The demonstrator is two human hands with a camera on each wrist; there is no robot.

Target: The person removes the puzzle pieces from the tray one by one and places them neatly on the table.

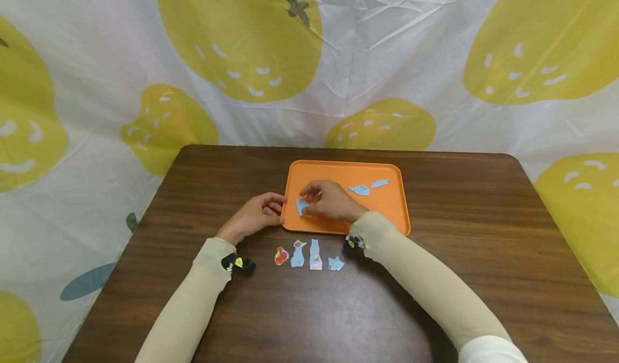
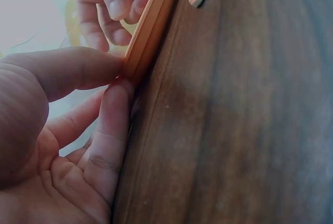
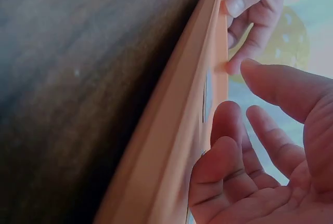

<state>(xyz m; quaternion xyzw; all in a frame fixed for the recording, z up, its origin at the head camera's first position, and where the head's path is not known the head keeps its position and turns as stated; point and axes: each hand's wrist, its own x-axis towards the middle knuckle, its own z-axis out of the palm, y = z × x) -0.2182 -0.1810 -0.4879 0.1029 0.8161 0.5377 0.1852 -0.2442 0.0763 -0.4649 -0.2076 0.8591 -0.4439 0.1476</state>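
Note:
An orange tray (image 1: pixel 338 167) lies on the wooden table. My left hand (image 1: pixel 258 212) is at its left edge, pinching the rim between thumb and finger in the left wrist view. Over the tray's left half hovers my right hand (image 1: pixel 333 202), its thumb apart from the loosely bent fingers and nothing between them in the right wrist view. Right by that thumb, a flat light-blue irregular piece (image 1: pixel 300 206) lies in the tray, partly hidden by the hand. Two more light-blue pieces, a wider one (image 1: pixel 360 190) and a narrow one (image 1: pixel 379 183), lie toward the tray's back right.
In front of the tray, a row of flat irregular pieces lies on the table (image 1: pixel 459 202): a red one (image 1: pixel 281 255), a blue one with a red top (image 1: pixel 297 254), a tall blue one (image 1: pixel 315 254) and a small blue one (image 1: pixel 336 263). A fruit-print curtain (image 1: pixel 338 57) hangs behind.

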